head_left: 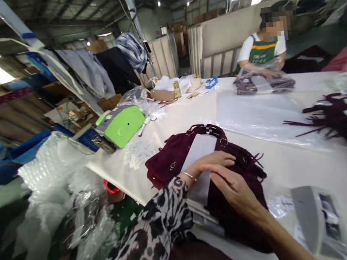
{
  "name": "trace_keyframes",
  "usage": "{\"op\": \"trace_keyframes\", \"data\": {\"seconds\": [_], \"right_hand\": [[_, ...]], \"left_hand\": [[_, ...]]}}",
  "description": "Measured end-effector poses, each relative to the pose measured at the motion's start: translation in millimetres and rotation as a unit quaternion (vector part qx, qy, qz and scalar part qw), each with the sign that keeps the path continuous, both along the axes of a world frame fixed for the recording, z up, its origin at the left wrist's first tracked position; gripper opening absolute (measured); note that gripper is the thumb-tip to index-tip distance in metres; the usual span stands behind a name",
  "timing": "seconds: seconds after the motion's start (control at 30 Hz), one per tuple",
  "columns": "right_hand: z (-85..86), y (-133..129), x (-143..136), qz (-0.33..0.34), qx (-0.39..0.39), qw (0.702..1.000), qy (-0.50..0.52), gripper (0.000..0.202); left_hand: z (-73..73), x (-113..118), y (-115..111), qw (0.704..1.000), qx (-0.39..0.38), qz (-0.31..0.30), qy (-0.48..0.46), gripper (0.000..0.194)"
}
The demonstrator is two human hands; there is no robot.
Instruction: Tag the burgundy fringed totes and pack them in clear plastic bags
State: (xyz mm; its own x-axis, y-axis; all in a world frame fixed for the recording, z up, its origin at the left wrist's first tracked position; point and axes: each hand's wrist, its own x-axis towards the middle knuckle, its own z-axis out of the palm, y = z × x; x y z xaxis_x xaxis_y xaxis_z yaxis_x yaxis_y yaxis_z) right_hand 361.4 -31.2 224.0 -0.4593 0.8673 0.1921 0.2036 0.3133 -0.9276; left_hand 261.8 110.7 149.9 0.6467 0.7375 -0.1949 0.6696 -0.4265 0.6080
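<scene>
A burgundy suede-like handbag (167, 157) lies in front of me, its handles pointing away and brass-coloured fittings on its front. A strip of white paper (200, 147) runs across its middle. My left hand (215, 160) rests on the bag and paper, fingers stretched out to the right, with a bracelet at the wrist. Just nearer to me, my right hand (232, 183) lies over the bag with fingers extended, close beside or touching the left; neither hand grips anything visible. The bag's underside is hidden.
A green-and-grey machine (124, 125) stands at the left; a grey dispenser (315, 214) is at right front. Clear plastic sheets (252, 116) lie behind the bag. Dark fringed material (344, 117) fills the right. Across the white table (187, 112), a co-worker (261, 52) handles a plastic-wrapped item.
</scene>
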Motion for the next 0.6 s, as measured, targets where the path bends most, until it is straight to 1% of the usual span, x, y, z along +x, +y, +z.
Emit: {"op": "trace_keyframes", "data": {"seconds": [0.03,0.07,0.1,0.13,0.17,0.2,0.23,0.27,0.3,0.33,0.37,0.4,0.43,0.5,0.53,0.57,0.6], "right_hand": [[-16.7,7.3,-3.0,-0.036,0.074,0.995,-0.06,0.04],[-37.5,11.9,-4.6,-0.044,0.117,0.985,-0.123,0.04],[-60.5,13.4,-4.2,-0.046,0.125,0.975,-0.178,0.042],[-83.3,12.3,-1.6,-0.04,0.106,0.97,-0.215,0.043],[-103.8,9.3,2.9,-0.034,0.072,0.97,-0.228,0.044],[-120.5,5.3,8.7,-0.033,0.034,0.973,-0.224,0.047],[-132.3,1.5,15.1,-0.038,-0.004,0.977,-0.211,0.05],[-139.2,-1.6,21.0,-0.048,-0.037,0.979,-0.197,0.053],[-141.5,-3.4,25.8,-0.063,-0.064,0.978,-0.186,0.055],[-140.3,-3.8,28.8,-0.082,-0.086,0.976,-0.183,0.056],[-136.7,-2.8,29.9,-0.102,-0.102,0.972,-0.186,0.056],[-131.7,-0.8,29.2,-0.122,-0.116,0.967,-0.193,0.056],[-126.4,1.8,27.0,-0.145,-0.128,0.96,-0.203,0.056],[-117.6,7.0,20.0,-0.192,-0.152,0.943,-0.225,0.056],[-114.7,9.0,16.2,-0.213,-0.16,0.935,-0.236,0.057],[-113.0,10.4,12.8,-0.231,-0.163,0.927,-0.246,0.058],[-112.2,11.3,10.0,-0.248,-0.162,0.92,-0.256,0.058]], "left_hand": [[12.6,-22.7,2.7,0.998,0.022,0.046,-0.032,0.035],[23.7,-50.6,2.9,0.993,0.045,0.096,-0.05,0.036],[32.5,-83.1,0.1,0.984,0.064,0.151,-0.065,0.037],[38.4,-118.8,-6.1,0.974,0.077,0.201,-0.076,0.039],[40.8,-156.2,-15.9,0.95,0.087,0.283,-0.094,0.038],[39.3,-193.6,-28.9,0.873,0.092,0.446,-0.175,0.034],[33.9,-229.1,-44.6,0.826,0.099,0.519,-0.196,0.035],[24.6,-261.2,-62.1,0.797,0.094,0.56,-0.204,0.036],[11.5,-288.2,-80.6,0.772,0.074,0.595,-0.211,0.036],[-4.7,-309.3,-98.9,0.75,0.038,0.624,-0.214,0.035],[-23.3,-323.6,-116.1,0.736,-0.013,0.641,-0.218,0.032],[-43.4,-331.0,-131.3,0.725,-0.078,0.648,-0.222,0.03],[-63.8,-332.1,-143.8,0.716,-0.149,0.643,-0.229,0.029],[-101.0,-319.0,-159.4,0.698,-0.276,0.609,-0.257,0.03],[-115.8,-307.9,-162.6,0.687,-0.326,0.589,-0.274,0.03],[-127.3,-295.9,-163.1,0.675,-0.369,0.568,-0.293,0.031],[-135.4,-284.7,-161.5,0.661,-0.405,0.548,-0.313,0.032]]}}
